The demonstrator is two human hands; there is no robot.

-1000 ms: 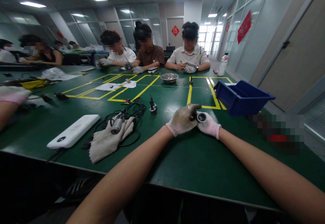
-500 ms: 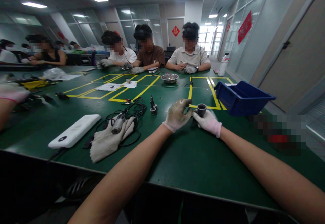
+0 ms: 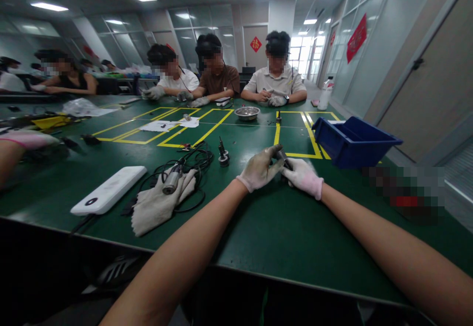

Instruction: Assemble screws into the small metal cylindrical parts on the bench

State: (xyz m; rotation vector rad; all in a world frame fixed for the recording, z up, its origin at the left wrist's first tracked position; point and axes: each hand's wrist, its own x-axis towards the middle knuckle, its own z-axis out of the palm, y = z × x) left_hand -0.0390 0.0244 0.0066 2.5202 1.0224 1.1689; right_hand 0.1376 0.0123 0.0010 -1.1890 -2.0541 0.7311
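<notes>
Both my hands wear whitish gloves and meet above the green table [image 3: 236,237]. A dark hollow cylinder [image 3: 283,155] sits tilted between them. My left hand [image 3: 259,168], its glove stained, closes its thumb and fingers on the cylinder's left side. My right hand [image 3: 302,174] grips the cylinder from the right; some of its fingers are hidden. To the left stand dark metal parts with shafts [image 3: 223,154]. Further left, a silver cylindrical tool [image 3: 171,182] with a black cable lies on a grey cloth [image 3: 150,212].
A white power bank [image 3: 109,190] lies at the left. At the right is a blue bin [image 3: 354,141]. A metal bowl [image 3: 247,114] and a small dark part [image 3: 278,117] stand further back. Several people sit across the table; another person's gloved hand [image 3: 31,139] is at far left.
The cylinder has tipped over from upright, its open end no longer facing up. My left hand has closed in from beside it and now grips it.
</notes>
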